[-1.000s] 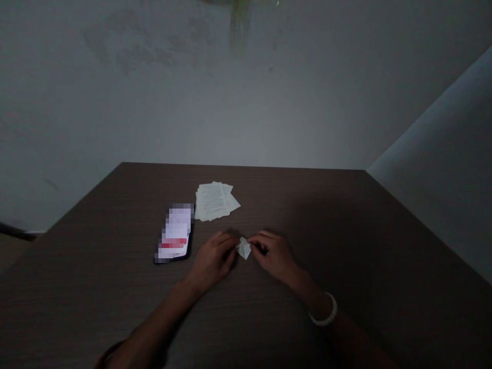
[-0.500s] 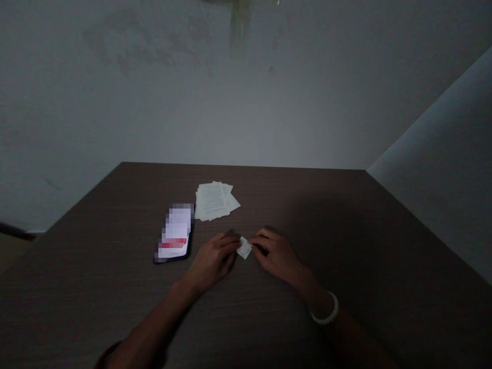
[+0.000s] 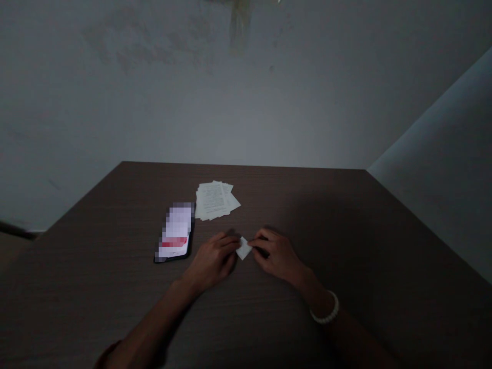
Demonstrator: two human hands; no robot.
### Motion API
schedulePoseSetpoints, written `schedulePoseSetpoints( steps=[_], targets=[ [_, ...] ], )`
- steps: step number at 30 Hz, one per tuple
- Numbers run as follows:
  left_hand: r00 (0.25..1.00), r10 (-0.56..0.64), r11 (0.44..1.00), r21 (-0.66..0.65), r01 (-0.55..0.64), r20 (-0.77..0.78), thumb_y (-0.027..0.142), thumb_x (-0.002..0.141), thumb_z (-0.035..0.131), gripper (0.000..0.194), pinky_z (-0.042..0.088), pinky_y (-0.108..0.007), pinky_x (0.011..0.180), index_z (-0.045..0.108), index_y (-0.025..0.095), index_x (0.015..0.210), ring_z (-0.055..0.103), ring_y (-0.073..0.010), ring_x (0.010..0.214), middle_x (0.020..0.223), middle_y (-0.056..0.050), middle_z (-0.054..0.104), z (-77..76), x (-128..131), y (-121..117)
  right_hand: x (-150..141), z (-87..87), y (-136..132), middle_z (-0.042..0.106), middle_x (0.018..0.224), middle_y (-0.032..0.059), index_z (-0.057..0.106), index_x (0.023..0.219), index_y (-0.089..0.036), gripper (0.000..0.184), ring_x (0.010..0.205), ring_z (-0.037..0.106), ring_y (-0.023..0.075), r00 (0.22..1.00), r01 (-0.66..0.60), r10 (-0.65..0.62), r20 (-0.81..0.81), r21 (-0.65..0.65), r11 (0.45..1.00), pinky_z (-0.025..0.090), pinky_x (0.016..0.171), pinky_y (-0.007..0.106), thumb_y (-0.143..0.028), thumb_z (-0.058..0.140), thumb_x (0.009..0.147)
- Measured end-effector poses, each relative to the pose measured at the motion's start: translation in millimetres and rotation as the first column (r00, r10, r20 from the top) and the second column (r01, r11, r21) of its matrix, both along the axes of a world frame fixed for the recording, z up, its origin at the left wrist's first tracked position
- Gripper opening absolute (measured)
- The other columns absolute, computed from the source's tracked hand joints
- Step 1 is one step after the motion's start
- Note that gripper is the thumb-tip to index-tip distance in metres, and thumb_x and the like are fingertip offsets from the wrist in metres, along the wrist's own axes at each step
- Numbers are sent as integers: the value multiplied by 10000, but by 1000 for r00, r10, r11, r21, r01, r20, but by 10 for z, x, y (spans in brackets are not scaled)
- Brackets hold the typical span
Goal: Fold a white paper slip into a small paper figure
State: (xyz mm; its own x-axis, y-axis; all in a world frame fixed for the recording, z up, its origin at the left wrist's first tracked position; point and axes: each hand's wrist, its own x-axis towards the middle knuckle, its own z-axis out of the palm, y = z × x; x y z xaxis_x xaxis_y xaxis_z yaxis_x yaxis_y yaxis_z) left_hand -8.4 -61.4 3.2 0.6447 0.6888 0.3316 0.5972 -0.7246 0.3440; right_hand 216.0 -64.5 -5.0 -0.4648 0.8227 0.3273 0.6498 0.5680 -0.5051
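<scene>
A dark brown wood-grain tabletop (image 3: 277,184) fills the lower part of the view, its far edge running close along a dim grey wall (image 3: 246,118). The wall is blotched with darker patches at upper left, and a yellowish-green streak (image 3: 240,25) runs down it at top centre; on the right, a second wall surface (image 3: 449,164) meets it along a slanting line. The light is low, and a broad soft shadow (image 3: 334,220) darkens the table's right side. Near the middle of the tabletop lies a small folded paper (image 3: 243,249), between the two hands: the left hand (image 3: 215,259) grips its left side with the fingertips, and the right hand (image 3: 279,256) pinches its right corner between thumb and finger. A white beaded bracelet (image 3: 333,312) circles the right wrist. Beyond the left hand, a loose stack of printed sheets (image 3: 213,201) lies fanned, just beside a lit smartphone (image 3: 177,230) with a pixelated screen.
</scene>
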Motion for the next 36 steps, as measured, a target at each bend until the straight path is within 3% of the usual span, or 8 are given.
schedulePoseSetpoints(
  steps=[12, 30, 36],
  targets=[
    [996, 83, 996, -49, -81, 38, 336, 887, 603, 305, 492, -467, 939, 629, 163, 1137, 594, -270, 1066, 1160, -111, 664, 13, 44, -42, -41, 11, -7, 639, 972, 40, 717, 958, -223, 137, 876, 603, 172, 999, 32, -32, 24, 5, 999, 481, 791, 305, -299, 614, 910],
    [990, 100, 985, -150, -84, 102, 186, 825, 615, 331, 453, -484, 993, 603, 175, 1156, 581, -251, 1095, 1143, -80, 663, 10, 34, -15, -64, 17, 12, 629, 958, 42, 683, 874, -208, 104, 899, 570, 182, 999, 21, -22, 33, 24, 999, 465, 788, 313, -287, 622, 903],
    [994, 99, 989, -115, -93, 52, 243, 841, 631, 278, 458, -476, 957, 648, 173, 1110, 567, -265, 1065, 1142, -94, 643, 45, 14, -12, -83, 50, 13, 625, 1012, 55, 681, 1030, -226, 152, 949, 551, 207, 998, 22, -23, 51, 18, 1000, 464, 831, 347, -264, 627, 894]
  ],
)
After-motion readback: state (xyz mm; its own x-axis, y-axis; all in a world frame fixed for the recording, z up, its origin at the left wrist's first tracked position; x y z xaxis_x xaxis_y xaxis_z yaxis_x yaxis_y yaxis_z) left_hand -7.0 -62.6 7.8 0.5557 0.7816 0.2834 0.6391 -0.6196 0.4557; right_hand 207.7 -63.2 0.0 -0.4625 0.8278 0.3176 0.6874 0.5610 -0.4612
